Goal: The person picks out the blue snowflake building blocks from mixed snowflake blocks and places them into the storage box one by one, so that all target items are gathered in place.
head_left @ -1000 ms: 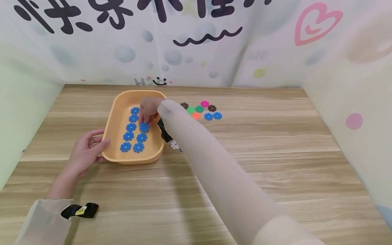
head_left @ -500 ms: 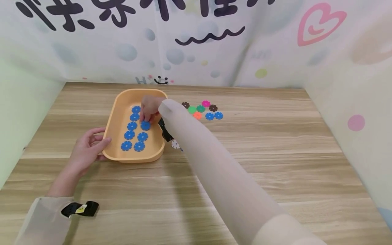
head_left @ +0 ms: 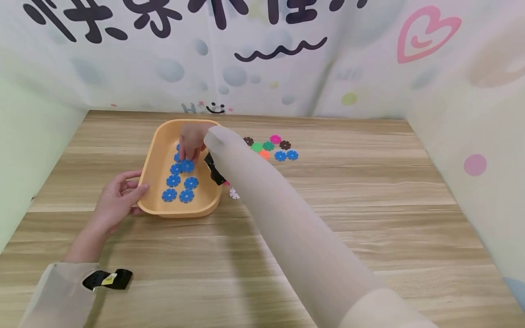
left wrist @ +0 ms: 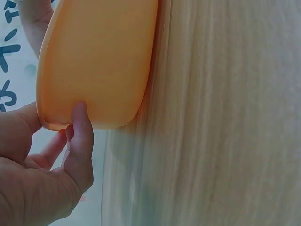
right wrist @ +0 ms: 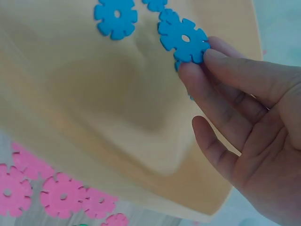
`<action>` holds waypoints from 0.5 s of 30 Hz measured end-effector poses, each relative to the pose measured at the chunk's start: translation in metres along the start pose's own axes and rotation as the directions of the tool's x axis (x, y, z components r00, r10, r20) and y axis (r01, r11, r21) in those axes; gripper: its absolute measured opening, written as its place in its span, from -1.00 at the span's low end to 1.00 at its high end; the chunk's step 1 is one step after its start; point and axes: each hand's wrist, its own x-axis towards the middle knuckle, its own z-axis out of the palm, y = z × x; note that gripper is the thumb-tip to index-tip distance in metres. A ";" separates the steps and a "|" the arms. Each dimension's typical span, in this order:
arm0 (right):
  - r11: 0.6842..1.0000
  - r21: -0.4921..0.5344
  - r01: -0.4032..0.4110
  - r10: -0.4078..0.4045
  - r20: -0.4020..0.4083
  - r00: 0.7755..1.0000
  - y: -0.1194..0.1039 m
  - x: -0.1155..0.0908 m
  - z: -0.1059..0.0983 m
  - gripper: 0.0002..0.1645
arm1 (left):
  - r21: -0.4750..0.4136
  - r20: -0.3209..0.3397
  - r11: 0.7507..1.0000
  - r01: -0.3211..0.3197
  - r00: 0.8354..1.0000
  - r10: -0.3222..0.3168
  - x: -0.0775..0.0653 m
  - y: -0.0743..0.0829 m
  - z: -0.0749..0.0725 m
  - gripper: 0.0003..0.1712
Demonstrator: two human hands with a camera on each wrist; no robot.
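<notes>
A yellow-orange plastic basin (head_left: 153,191) stands on the wooden table, with blue snowflake discs (head_left: 169,195) lying in two rows on its floor. At the basin's left side my left hand (head_left: 116,198) grips the rim. The left wrist view shows this hand (left wrist: 51,165) pinching the rim between thumb and fingers. My right hand (head_left: 190,139) reaches into the basin and pinches one blue snowflake disc (right wrist: 184,38) between thumb and fingertips, over the left row. In the head view this hand partly covers the far discs of that row.
Right of the basin lie loose discs: brown (head_left: 285,145), pink (head_left: 275,139), green (head_left: 268,146), orange (head_left: 264,155) and blue (head_left: 292,155). Pink discs (right wrist: 61,195) lie close outside the basin wall. A printed cloth (head_left: 262,86) hangs behind the table.
My right hand has lifted the disc from the right row and moved it left, so it now overlaps a left-row disc. My left hand keeps its grip on the basin.
</notes>
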 end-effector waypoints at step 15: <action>1.000 0.017 0.018 -0.018 0.013 1.000 0.010 0.019 0.007 -0.92 | 0.003 0.003 1.000 0.009 1.000 -0.009 0.001 0.000 -0.001 -0.40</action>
